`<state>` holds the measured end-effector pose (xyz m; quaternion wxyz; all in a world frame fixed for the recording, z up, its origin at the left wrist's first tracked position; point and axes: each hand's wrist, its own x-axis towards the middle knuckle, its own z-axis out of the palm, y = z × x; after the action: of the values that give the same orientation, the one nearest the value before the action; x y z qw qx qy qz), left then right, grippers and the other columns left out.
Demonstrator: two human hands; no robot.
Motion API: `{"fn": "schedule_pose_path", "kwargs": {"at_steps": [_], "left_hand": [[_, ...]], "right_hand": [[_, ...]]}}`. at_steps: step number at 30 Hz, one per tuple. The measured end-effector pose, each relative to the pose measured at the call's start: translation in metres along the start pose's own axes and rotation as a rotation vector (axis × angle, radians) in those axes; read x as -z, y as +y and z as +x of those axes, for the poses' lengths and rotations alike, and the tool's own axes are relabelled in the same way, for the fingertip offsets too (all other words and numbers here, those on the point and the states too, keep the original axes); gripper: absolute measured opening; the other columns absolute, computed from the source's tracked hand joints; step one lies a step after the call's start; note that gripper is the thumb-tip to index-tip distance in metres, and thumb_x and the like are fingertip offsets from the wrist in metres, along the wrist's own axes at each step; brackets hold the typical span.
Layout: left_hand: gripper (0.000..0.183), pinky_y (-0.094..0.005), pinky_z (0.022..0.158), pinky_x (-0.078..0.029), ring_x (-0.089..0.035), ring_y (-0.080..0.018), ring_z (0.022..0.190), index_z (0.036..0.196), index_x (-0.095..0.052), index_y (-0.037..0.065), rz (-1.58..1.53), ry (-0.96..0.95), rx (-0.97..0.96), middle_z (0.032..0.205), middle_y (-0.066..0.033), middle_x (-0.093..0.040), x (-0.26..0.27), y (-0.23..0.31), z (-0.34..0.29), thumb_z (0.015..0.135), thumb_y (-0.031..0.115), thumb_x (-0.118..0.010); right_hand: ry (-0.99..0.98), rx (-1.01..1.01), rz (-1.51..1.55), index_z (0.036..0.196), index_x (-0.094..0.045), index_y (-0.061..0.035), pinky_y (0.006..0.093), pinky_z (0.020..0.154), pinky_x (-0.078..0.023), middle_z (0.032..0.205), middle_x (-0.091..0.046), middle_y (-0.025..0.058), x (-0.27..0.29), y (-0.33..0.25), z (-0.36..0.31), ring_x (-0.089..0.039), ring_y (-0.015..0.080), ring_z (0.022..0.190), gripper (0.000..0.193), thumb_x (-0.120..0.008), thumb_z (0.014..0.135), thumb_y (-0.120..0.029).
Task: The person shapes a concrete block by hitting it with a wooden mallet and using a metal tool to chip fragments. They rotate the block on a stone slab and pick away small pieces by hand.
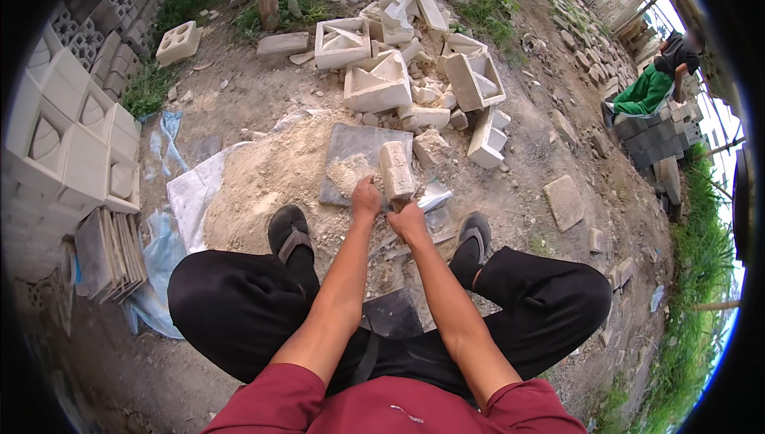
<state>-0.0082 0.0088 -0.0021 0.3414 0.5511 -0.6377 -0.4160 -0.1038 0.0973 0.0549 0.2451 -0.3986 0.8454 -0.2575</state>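
A pale, crumbly concrete block piece (395, 168) stands on end over a flat grey slab (358, 147) on the ground before me. My left hand (366, 197) touches its lower left side next to a small heap of crushed grit (348, 172). My right hand (408, 219) is closed just under the block's near end, on something I cannot make out. My feet in black sandals (288, 231) sit either side of the slab.
A sand pile (263, 187) lies on a white sheet to the left. Broken hollow blocks (414, 67) are heaped beyond the slab. Stacked patterned blocks (64, 131) line the left, with flat tiles (107, 255) beside them. A person in green (649, 87) sits far right.
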Motion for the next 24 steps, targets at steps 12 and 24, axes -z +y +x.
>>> {"fn": "schedule_pose_path", "kwargs": {"at_steps": [12, 24], "left_hand": [[0.043, -0.0417, 0.096, -0.043, -0.058, -0.0377, 0.109, 0.112, -0.063, 0.003, 0.030, -0.117, 0.202, 0.112, -0.0229, -0.062, 0.006, 0.003, 0.029, 0.086, 0.024, -0.037], [0.043, -0.0415, 0.098, -0.042, -0.056, -0.0388, 0.112, 0.116, -0.061, 0.001, 0.018, -0.110, 0.161, 0.115, -0.0248, -0.060, 0.005, 0.009, 0.017, 0.087, 0.025, -0.039]], "right_hand": [[-0.039, -0.005, 0.049, 0.095, -0.062, 0.0123, 0.0444, 0.085, -0.049, 0.098, -0.062, 0.0335, 0.011, -0.007, 0.017, -0.062, 0.0437, 0.097, 0.048, -0.068, 0.069, -0.027], [-0.082, -0.032, -0.027, 0.098, -0.063, 0.0113, 0.0444, 0.085, -0.050, 0.101, -0.062, 0.0333, 0.003, -0.001, 0.013, -0.061, 0.0437, 0.098, 0.051, -0.068, 0.069, -0.030]]}}
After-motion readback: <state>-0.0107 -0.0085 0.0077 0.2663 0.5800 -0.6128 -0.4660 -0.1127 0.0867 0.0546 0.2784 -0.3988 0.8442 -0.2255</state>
